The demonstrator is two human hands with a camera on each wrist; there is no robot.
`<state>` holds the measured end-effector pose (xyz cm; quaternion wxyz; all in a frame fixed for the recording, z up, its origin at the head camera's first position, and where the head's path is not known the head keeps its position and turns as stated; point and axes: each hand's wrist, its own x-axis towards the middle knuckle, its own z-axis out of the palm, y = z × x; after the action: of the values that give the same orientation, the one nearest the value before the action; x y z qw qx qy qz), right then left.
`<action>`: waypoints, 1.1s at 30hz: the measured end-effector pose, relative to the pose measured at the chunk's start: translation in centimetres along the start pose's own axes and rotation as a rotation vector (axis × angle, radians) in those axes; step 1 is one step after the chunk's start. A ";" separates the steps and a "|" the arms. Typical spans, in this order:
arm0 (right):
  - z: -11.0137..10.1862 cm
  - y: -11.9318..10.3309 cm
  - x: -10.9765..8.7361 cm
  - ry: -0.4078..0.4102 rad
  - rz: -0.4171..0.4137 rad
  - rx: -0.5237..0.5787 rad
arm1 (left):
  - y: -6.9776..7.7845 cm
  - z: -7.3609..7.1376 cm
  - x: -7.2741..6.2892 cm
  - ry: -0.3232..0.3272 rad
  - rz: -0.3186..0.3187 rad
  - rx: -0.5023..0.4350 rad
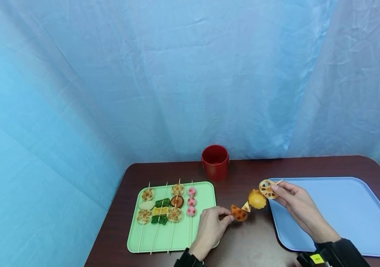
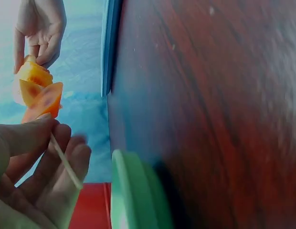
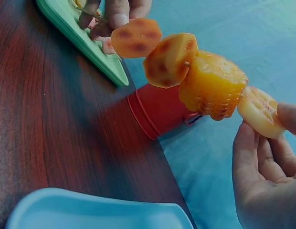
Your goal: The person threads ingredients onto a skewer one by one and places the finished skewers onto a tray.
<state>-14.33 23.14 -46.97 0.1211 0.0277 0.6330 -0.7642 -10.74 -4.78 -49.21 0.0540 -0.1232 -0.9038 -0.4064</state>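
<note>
A skewer is held up between both hands, over the table between the two trays. Along it sit a lotus root slice (image 1: 267,188), a piece of corn (image 1: 257,199), a yellowish slice with brown spots (image 3: 171,61) and an orange slice with dark spots (image 1: 238,213). My left hand (image 1: 211,227) pinches the skewer right at the orange slice, its bare stick (image 2: 66,164) running back past the fingers. At the other end my right hand (image 1: 301,209) grips the lotus root slice between thumb and fingers, with the stick's tip (image 1: 279,182) showing beside the thumb.
A green tray (image 1: 206,189) on the left bears several loaded skewers, including lotus root skewers (image 1: 148,194) and one with pink balls (image 1: 191,201). At the back stands a red bucket (image 1: 215,167). A blue tray (image 1: 340,207) lies under and beyond my right hand.
</note>
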 end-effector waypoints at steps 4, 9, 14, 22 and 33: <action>0.4 0.0 0.2 0.010 -0.002 -0.021 | 0.2 -0.5 0.0 0.023 0.063 0.111; 0.8 -0.1 0.5 0.010 -0.008 -0.012 | 0.4 -0.9 0.0 0.025 0.103 0.124; 1.0 -0.1 0.7 -0.002 -0.011 -0.025 | 0.1 -1.1 -0.3 -0.017 0.107 0.068; -0.1 0.5 0.5 -0.055 -0.102 -0.006 | -0.8 -2.2 -1.0 -0.063 0.052 -0.019; -2.1 0.9 -0.2 -0.058 -0.192 0.067 | -2.8 -4.6 -3.5 -0.077 -0.164 -0.239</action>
<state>-14.16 25.06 -48.16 0.0648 -0.0513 0.6028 -0.7936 -8.12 -10.64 -48.91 -0.0292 -0.0700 -0.8574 -0.5090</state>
